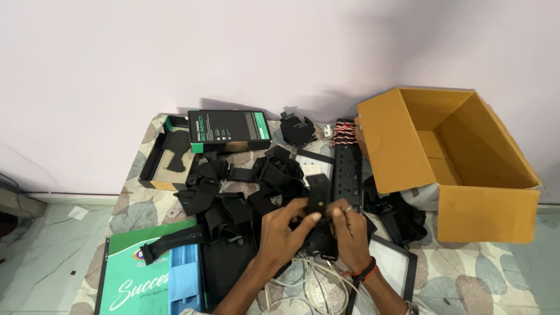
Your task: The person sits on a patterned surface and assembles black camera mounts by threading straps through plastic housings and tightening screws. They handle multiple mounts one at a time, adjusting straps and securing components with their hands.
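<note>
black plastic clip [318,195] — pinched by left hand [284,228], right hand [349,228].

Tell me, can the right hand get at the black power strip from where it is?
Probably yes. The right hand sits just below the black power strip, with nothing between them. But both it and the left hand grip a small black device, so it would have to let go first.

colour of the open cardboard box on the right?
The cardboard box is plain tan-brown, lying open on its side; seen in the head view.
</note>
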